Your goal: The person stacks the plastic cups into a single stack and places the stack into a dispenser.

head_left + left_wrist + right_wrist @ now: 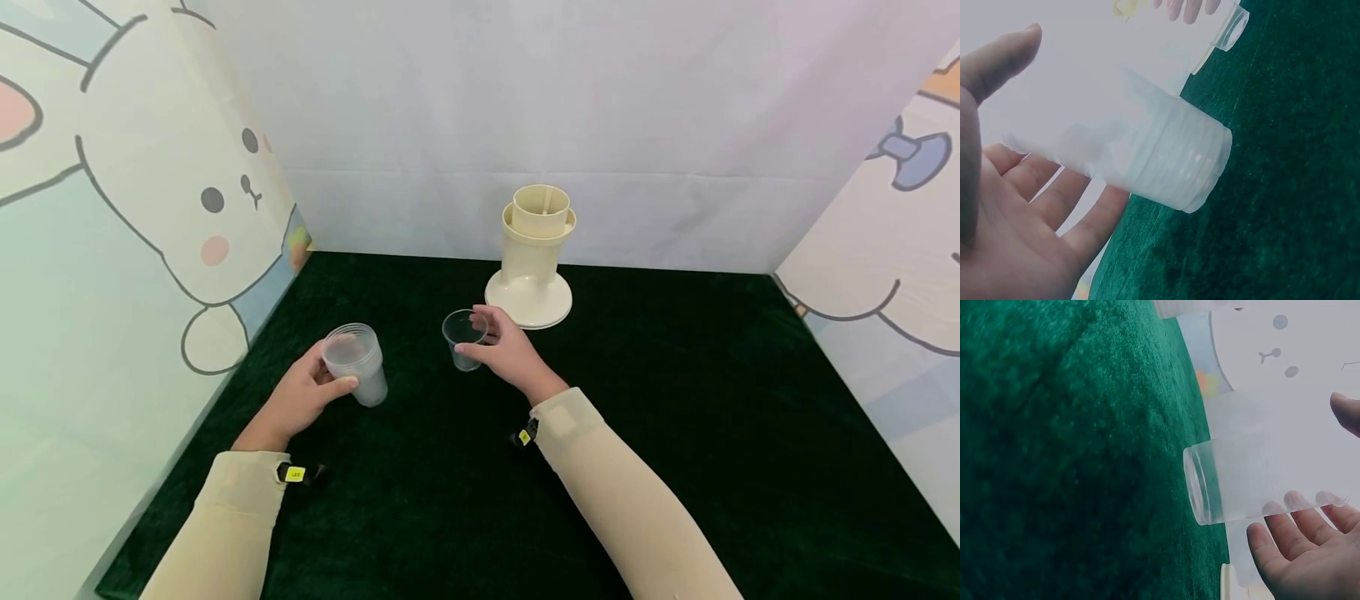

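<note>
My left hand (300, 390) holds a stack of clear plastic cups (360, 367), with the thumb across the near side and the fingers behind. Their nested walls show as close rings on the stack (1179, 156) in the left wrist view. To the right, a single clear plastic cup (465, 354) is in my right hand (510, 348), thumb on the near side and fingers round the far side. In the right wrist view the fingertips (1272, 531) lie along the wall of this cup (1229, 481). Whether either bottom touches the cloth is hard to tell.
A cream cylindrical holder (528, 254) on a round base stands at the back, just beyond the right hand. Dark green cloth (675, 433) covers the table. A pale curtain (420, 100) hangs behind, with printed cartoon panels (172, 208) at both sides.
</note>
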